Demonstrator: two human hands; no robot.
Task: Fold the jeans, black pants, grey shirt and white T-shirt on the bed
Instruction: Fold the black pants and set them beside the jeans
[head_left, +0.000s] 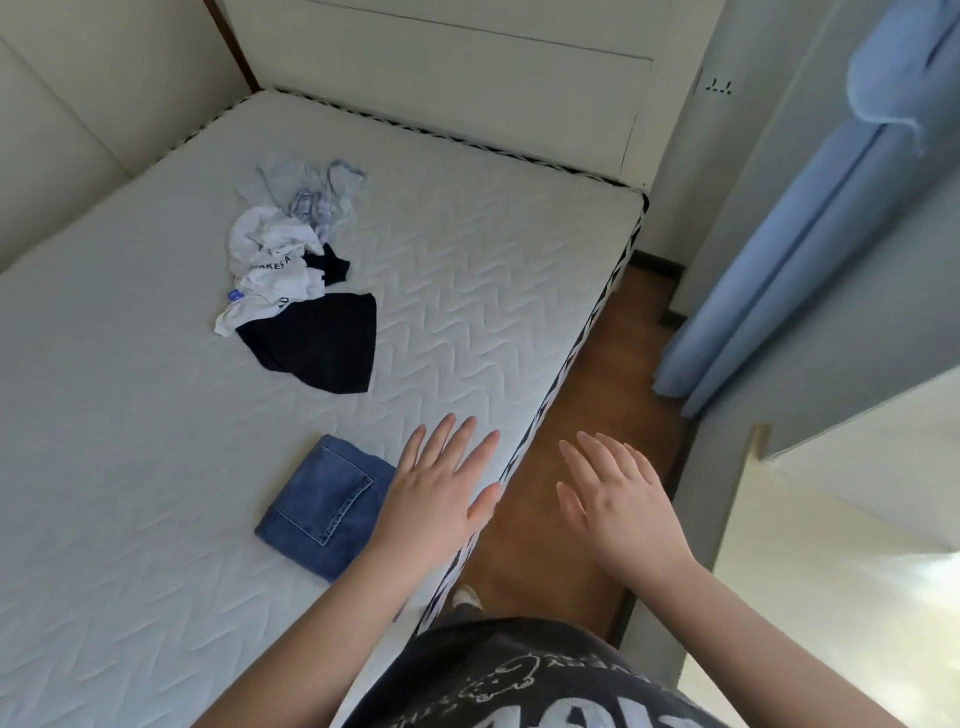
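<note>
From the head view we look down on a bed (467, 270) whose bare quilted mattress fills the left and middle of the frame, its patterned side edge running diagonally toward the lower middle. Our left hand (441, 493) reaches out flat in the lower middle of the frame, its grip spread wide with straight fingers, holding nothing; it covers the right corner of the folded jeans, and we cannot tell whether it touches them or hovers above. Our right hand (618, 509) is just to the right of it, over the brown wooden floor (613, 364), its grip likewise spread with fingers straight and nothing in it. The jeans (324, 506) lie folded into a neat blue rectangle at lower middle-left, a back pocket facing up, near the mattress edge. Higher up, at middle left, the black pants (322, 343) lie in a loose dark heap. Touching them from above and left is the crumpled white T-shirt (270, 265), with dark printed letters showing. Beyond that, toward the upper left, the grey shirt (317, 192) is bunched up against the T-shirt. A blue curtain (789, 249) hangs along the right side of the frame, and a dark printed shirt (540, 680) on our own body fills the bottom middle.
</note>
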